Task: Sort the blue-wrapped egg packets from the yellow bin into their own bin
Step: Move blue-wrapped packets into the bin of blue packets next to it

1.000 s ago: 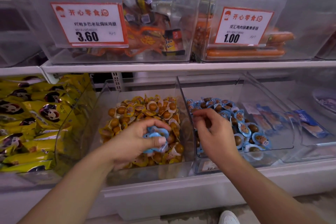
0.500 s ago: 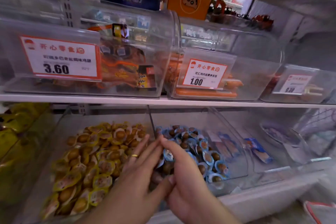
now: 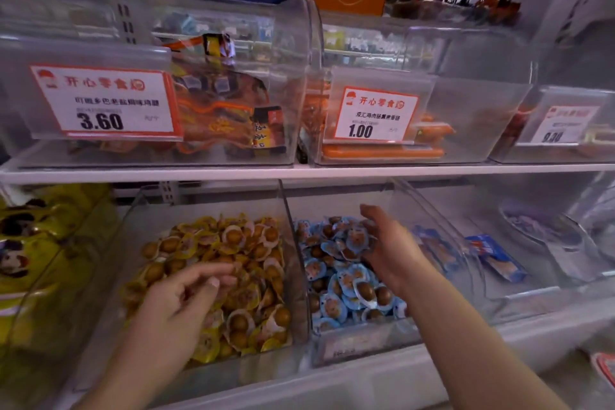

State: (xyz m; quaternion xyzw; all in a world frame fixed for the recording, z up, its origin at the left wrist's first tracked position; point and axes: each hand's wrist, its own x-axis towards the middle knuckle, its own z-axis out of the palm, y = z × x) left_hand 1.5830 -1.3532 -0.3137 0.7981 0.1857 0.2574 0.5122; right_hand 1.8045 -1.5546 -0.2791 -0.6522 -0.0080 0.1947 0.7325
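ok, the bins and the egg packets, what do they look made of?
Blue-packet bin: clear rigid plastic, probably acrylic; glossy, contents show through its walls. Yellow-packet bin: looks the same. Blue-wrapped egg packets: thin glossy printed film, apparently over clear blisters, since brown eggs show through. Yellow-wrapped packets: same build, yellow print.

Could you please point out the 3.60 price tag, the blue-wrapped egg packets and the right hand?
3.60 price tag (image 3: pixel 101 102): head view, middle of its white face.
Blue-wrapped egg packets (image 3: pixel 342 286): head view, middle of the pile.
Right hand (image 3: pixel 387 243): head view, back of the hand.
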